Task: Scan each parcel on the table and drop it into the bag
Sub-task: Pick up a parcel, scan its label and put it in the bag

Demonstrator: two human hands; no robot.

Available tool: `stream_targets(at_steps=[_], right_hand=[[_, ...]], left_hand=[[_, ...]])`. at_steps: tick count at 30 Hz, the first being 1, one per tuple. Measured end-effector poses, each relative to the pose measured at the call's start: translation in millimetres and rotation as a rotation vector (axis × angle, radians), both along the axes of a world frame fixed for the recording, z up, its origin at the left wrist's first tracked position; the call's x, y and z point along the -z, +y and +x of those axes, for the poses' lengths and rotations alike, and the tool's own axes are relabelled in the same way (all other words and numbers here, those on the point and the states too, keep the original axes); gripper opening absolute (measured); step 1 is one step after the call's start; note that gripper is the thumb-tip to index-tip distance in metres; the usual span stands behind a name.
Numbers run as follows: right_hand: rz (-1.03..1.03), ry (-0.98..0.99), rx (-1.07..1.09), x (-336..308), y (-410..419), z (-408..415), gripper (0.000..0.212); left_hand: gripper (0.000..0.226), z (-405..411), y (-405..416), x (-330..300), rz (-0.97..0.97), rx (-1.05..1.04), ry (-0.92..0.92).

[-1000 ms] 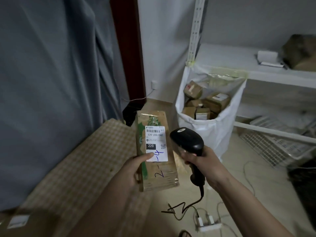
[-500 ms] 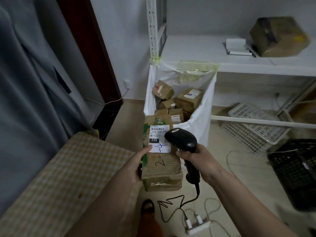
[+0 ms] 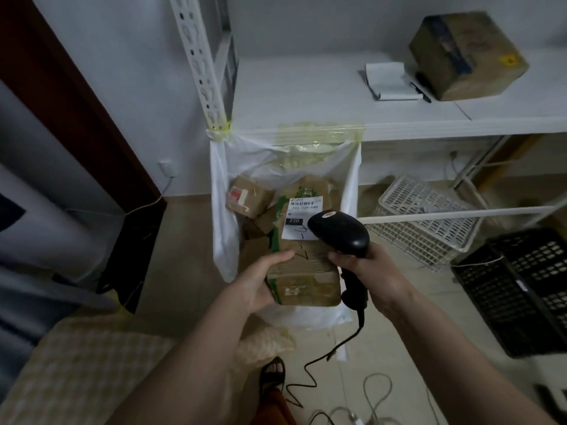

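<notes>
Parcel point(image 3: 302, 256) now over bag point(image 3: 225, 240), nearer than before

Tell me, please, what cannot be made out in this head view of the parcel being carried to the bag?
- Parcel: the label's small print is too blurred to read, and the scanner covers its right corner.
- Bag: the parcel and both hands hide most of its inside.
- Left hand: its fingers under the parcel are hidden.
- Table: cut off by the bottom-left edge.

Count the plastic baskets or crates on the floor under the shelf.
2: a white basket tilted beneath the shelf, and a black crate at right. Others may be hidden.
</notes>
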State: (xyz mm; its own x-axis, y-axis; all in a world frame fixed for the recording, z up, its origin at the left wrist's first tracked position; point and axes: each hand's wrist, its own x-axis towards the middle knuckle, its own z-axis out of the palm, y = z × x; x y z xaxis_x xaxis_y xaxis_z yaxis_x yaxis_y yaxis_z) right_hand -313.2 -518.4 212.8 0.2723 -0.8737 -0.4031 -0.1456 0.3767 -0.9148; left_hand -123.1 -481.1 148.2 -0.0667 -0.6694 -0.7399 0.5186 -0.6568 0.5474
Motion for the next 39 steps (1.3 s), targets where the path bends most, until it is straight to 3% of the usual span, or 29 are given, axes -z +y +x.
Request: stream_targets(at_steps=[4,8,17,20,26,33,39], right_hand=[[0.001,-0.019,0.115,4.0,-64.5,36.7,0.022],[0.024,0.037,0.128,20.0,-103.7,63.4,0.018],[0.126,0.138,0.098,50.7,-132.0,97.2,0.020],[0.158,0.149,0.073,57.9,-133.5,106.5,0.019],[0.157,0.144,0.038,58.7,-126.7,118.3,0.015],[0.105,0.092,-0.010,38.9,-98.3,123.4,0.018],[0.120,0.043,-0.218,20.5,-30.0,119.7,0.010]], left_hand=[[0.057,31.4,-86.7,7.9,-0.016,-0.056,0.017],[0.034,59.8,-147.9,18.5,0.070,-0.125,-0.045],[0.038,115.8,-178.7,58.3,0.134,-0.131,-0.168],[0.021,115.1,-178.9,69.0,0.199,-0.142,-0.418],[0.025,114.9,-171.9,76.0,0.089,-0.079,-0.674],[0.011,120.2,-121.7,48.6,-0.095,0.232,-1.190],[0.031,111.5,-19.6,34.4,0.017,0.261,-1.444]])
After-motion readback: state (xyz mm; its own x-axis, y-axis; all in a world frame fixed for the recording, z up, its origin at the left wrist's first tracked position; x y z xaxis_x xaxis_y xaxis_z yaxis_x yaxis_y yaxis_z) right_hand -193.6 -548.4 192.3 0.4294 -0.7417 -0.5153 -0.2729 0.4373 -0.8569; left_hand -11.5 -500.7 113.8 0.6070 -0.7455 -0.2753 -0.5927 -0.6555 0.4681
